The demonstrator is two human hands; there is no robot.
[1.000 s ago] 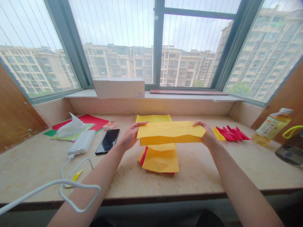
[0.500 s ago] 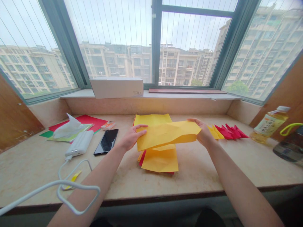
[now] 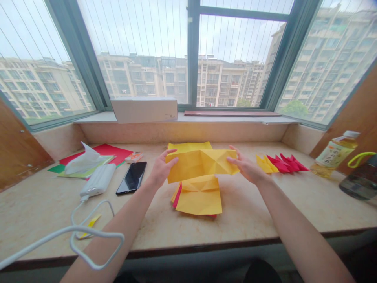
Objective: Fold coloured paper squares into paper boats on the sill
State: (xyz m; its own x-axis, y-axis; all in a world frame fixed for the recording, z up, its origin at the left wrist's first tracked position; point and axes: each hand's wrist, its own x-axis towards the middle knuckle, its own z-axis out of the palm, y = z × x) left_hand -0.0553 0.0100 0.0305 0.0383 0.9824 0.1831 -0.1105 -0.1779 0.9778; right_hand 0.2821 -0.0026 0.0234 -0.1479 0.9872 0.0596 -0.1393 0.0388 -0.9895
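A creased yellow sheet of paper [image 3: 200, 165] is held up lengthwise between both hands, above the counter. My left hand [image 3: 162, 167] pinches its left end, thumb in front. My right hand [image 3: 243, 164] grips its right end the same way. Below it, a stack of creased yellow and red papers [image 3: 200, 198] lies on the counter, a yellow one on top. Behind the held sheet, a flat yellow paper pile [image 3: 190, 146] is partly hidden. To the right of my right hand lie several folded yellow paper pieces [image 3: 266, 164] and red paper pieces [image 3: 287, 163].
Left of my arm lie a black phone [image 3: 131, 177], a white power bank [image 3: 98, 180] with a looped white cable [image 3: 97, 234], tissue [image 3: 84, 160] and coloured sheets [image 3: 110, 151]. At right stand a drink bottle [image 3: 335, 153] and a dark container [image 3: 361, 181]. A white box [image 3: 144, 110] sits on the sill.
The held yellow sheet has been turned, so its creased face now shows. My right hand has shifted slightly left, its thumb now in front of the sheet.
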